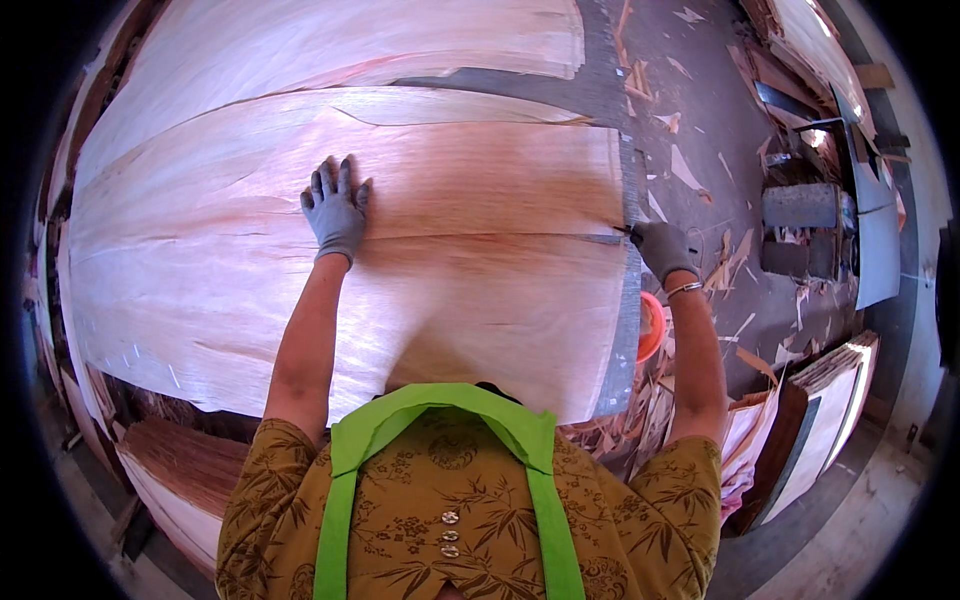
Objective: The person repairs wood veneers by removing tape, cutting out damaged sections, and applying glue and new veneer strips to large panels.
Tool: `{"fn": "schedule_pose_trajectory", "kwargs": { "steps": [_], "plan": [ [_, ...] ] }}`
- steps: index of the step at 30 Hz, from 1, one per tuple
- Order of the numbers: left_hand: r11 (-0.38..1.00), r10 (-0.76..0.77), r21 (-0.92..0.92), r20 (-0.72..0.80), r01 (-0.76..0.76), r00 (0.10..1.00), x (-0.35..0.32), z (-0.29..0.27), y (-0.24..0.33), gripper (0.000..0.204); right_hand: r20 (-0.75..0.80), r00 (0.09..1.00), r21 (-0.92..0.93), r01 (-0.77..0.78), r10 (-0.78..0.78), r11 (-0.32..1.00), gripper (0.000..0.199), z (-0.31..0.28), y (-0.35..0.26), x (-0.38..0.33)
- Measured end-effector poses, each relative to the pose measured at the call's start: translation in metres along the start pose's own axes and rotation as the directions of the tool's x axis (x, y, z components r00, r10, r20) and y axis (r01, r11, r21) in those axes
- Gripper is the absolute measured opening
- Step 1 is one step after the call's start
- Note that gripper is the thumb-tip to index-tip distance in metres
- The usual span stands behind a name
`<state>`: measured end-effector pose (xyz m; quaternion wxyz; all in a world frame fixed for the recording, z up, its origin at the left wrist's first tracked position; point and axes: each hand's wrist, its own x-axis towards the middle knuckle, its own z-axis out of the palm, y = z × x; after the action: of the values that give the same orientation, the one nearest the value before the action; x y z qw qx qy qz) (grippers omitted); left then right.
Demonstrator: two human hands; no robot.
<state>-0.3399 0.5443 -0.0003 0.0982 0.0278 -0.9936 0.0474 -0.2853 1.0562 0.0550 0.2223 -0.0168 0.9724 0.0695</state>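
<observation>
A large, thin veneer sheet (pixel 480 300) lies flat across the tabletop (pixel 628 330), pale pink-tan with grain running left to right. It covers nearly the whole surface, with its right edge along the tabletop's right rim. More veneer (pixel 340 45) lies beyond it on the far side, partly overlapping.

The left hand (pixel 336 213), in a grey glove, presses palm-down on the middle of the sheet, fingers released and spread flat, grasping nothing. The right hand (pixel 662 249), also gloved, is at the sheet's right edge with its fingers curled in. It seems to pinch the edge or hold a small dark tool there, but which one cannot be told from here.

The sheet looks very light, flexible and brittle. Long cracks (pixel 250 240) already run along its grain, so it would likely tear or split further if lifted by one corner or bent across the grain. Taking hold is safest at the edges with both hands well apart, or sliding it with flat palms as the left hand rests now.

Wood scraps (pixel 720 265) litter the floor on the right, an orange bucket (pixel 650 325) sits just beside the tabletop, and stacked boards (pixel 825 400) stand near the right.
</observation>
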Motion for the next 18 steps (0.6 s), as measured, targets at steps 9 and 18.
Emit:
{"fn": "schedule_pose_trajectory", "kwargs": {
  "steps": [9, 18],
  "plan": [
    [1.0, -0.01, -0.006, 0.03, 0.01, 1.0, -0.004, -0.002, 0.0, 0.058, 0.007, 0.999, 0.085, 0.048, -0.048, 0.995, 0.025, 0.004, 0.007, -0.004],
    [0.999, -0.003, -0.042, 0.002, 0.003, 1.0, -0.004, 0.0, 0.002, 0.058, -0.04, 0.994, 0.171, 0.109, -0.104, 0.979, 0.025, 0.005, 0.012, -0.001]
  ]
}}
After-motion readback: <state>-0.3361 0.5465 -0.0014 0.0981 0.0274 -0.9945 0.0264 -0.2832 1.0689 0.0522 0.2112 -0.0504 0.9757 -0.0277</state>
